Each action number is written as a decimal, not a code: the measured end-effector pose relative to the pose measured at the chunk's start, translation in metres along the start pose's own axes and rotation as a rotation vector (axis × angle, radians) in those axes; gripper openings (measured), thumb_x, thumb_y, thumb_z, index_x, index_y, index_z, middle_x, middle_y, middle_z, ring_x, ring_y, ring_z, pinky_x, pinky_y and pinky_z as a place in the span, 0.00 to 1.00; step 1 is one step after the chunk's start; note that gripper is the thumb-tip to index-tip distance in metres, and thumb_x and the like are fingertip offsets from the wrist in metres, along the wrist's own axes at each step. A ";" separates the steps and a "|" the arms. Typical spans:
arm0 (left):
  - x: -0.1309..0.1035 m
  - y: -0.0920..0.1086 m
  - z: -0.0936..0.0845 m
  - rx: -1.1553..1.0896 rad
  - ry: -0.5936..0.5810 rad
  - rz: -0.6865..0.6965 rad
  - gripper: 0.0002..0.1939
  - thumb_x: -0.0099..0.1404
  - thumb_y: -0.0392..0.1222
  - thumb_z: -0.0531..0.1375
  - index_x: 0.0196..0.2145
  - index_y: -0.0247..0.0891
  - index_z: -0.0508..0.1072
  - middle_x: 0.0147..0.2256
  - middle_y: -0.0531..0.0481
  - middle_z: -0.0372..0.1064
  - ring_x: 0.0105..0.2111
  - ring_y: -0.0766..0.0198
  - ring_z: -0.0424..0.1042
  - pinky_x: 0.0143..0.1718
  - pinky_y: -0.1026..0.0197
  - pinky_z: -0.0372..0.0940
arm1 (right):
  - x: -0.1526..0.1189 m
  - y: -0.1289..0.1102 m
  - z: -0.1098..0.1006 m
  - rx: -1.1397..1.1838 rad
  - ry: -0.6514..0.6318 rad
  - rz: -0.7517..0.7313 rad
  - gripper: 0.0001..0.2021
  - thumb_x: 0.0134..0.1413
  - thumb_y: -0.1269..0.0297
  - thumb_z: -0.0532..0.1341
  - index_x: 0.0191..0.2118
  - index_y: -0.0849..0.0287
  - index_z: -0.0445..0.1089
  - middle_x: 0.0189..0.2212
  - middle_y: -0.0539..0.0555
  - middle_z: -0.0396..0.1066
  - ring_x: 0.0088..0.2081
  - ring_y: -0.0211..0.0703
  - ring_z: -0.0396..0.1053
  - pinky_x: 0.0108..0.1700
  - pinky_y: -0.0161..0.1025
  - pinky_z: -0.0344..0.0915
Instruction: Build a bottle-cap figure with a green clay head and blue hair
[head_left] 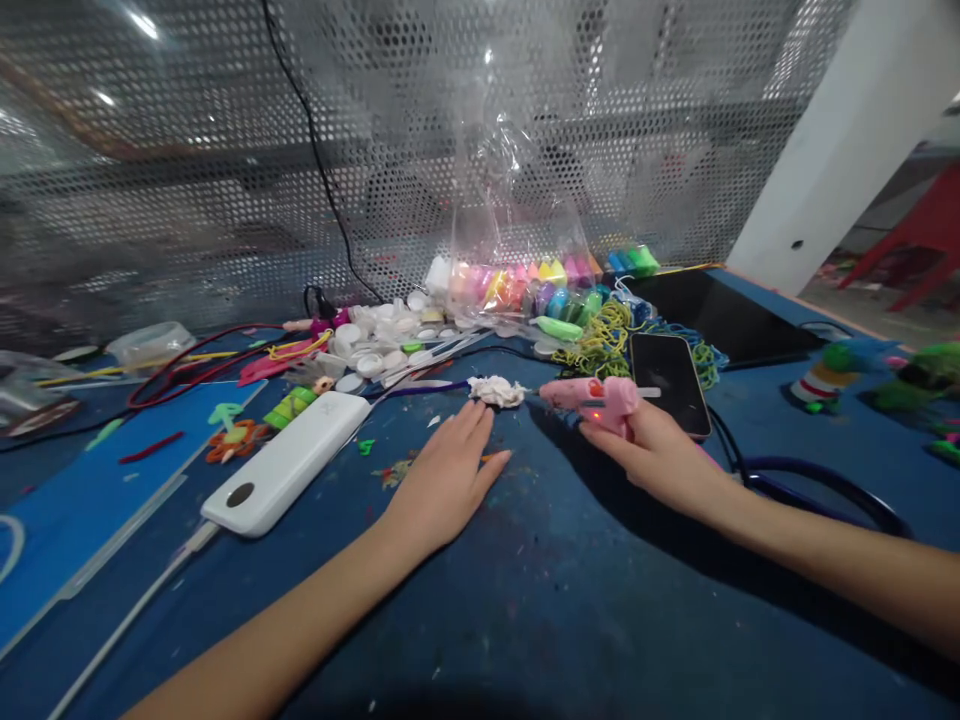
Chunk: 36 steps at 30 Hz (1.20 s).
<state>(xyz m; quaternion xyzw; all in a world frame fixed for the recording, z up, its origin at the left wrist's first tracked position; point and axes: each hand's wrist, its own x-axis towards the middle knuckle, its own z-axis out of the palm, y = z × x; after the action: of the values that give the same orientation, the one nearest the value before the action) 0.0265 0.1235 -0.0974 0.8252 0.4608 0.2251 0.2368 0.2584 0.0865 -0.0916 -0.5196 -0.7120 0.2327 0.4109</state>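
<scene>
My right hand is wrapped round the handle of a pink hot glue gun, which has a small orange light lit on it. The gun's nozzle points left at a white crumpled lump on the blue table; whether they touch I cannot tell. My left hand lies flat on the table, thumb apart from the fingers, its fingertips at the near edge of the lump. A dark blue-purple stick runs leftward from the lump.
Left of my left hand lies a white power bank with a cable. A black phone sits behind my right hand. Further back are white lids, coloured clay in a clear bag, tangled yarn and a dark flat panel.
</scene>
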 end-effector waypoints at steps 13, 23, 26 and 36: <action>0.013 0.004 -0.006 0.314 -0.042 0.208 0.11 0.67 0.37 0.49 0.40 0.37 0.70 0.40 0.42 0.70 0.43 0.52 0.66 0.47 0.47 0.61 | -0.006 0.003 -0.011 0.094 -0.048 0.311 0.13 0.55 0.54 0.56 0.28 0.57 0.60 0.14 0.42 0.49 0.15 0.34 0.52 0.16 0.32 0.51; 0.022 0.004 -0.009 0.388 -0.145 0.248 0.10 0.68 0.43 0.49 0.33 0.38 0.67 0.29 0.49 0.66 0.32 0.57 0.65 0.33 0.56 0.60 | -0.008 0.005 -0.014 0.227 -0.101 0.417 0.13 0.54 0.52 0.58 0.29 0.57 0.61 0.15 0.41 0.48 0.14 0.32 0.51 0.14 0.31 0.52; 0.014 0.003 -0.012 0.397 -0.103 0.248 0.08 0.68 0.42 0.50 0.38 0.37 0.66 0.38 0.44 0.67 0.41 0.54 0.64 0.41 0.52 0.60 | -0.008 0.005 -0.014 0.194 -0.087 0.456 0.16 0.54 0.53 0.58 0.25 0.56 0.55 0.15 0.41 0.48 0.14 0.30 0.51 0.14 0.29 0.49; 0.017 -0.005 -0.020 0.377 -0.140 0.282 0.10 0.69 0.44 0.49 0.40 0.37 0.65 0.42 0.44 0.66 0.43 0.56 0.63 0.44 0.54 0.59 | -0.008 0.005 -0.016 0.227 -0.132 0.427 0.14 0.55 0.53 0.57 0.28 0.57 0.57 0.16 0.40 0.48 0.14 0.30 0.52 0.14 0.29 0.51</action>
<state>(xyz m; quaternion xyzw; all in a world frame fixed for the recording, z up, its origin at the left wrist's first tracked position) 0.0193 0.1439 -0.0822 0.9246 0.3572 0.1083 0.0763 0.2755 0.0794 -0.0894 -0.5924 -0.5807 0.4261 0.3610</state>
